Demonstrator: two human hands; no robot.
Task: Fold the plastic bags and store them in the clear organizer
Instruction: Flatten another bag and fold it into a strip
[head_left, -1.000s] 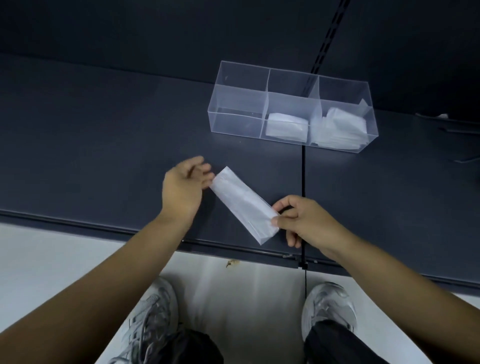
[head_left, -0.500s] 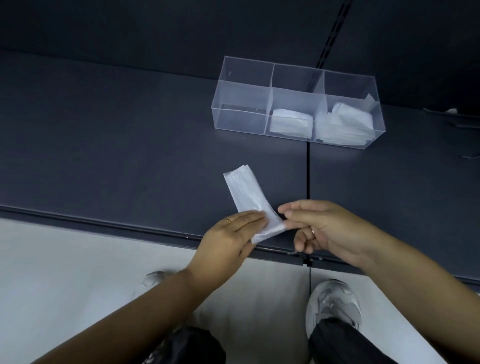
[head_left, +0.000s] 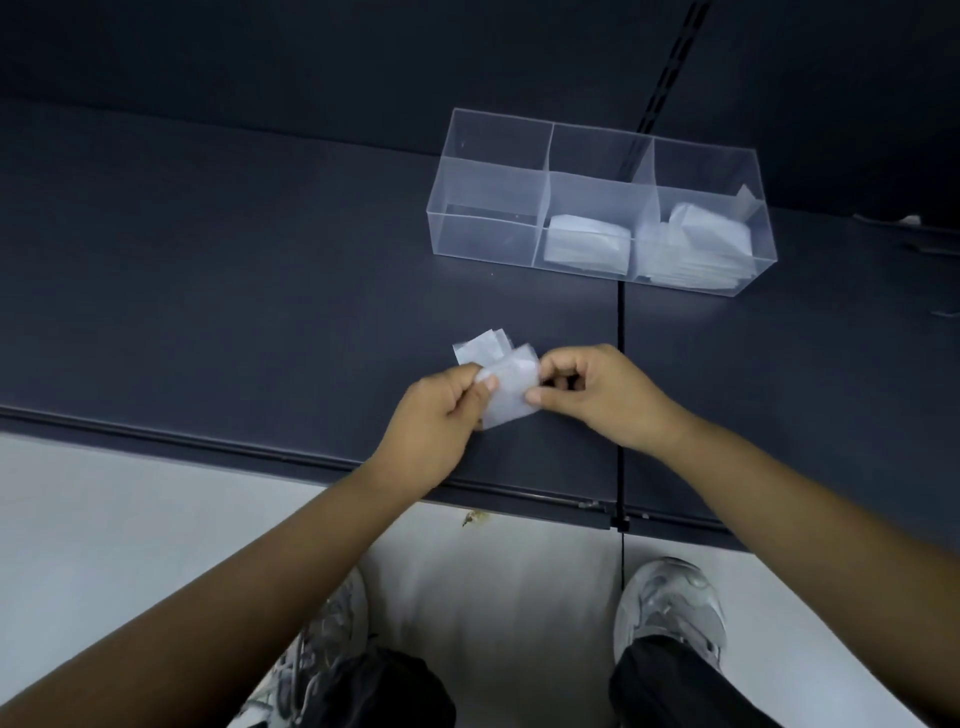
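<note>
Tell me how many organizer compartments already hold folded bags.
2. The middle compartment holds a small stack, the right compartment a fuller pile; the left compartment shows nothing inside. Nothing seems hidden, since the walls are clear.

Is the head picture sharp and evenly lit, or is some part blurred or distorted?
Head view: dim light, no glare; the plastic bag between left hand and right hand looks soft; the clear organizer is sharper; the floor is brightest.

Single head-worn wide-angle view, facing steeply down over dark table; organizer far, shoes at bottom.
</note>
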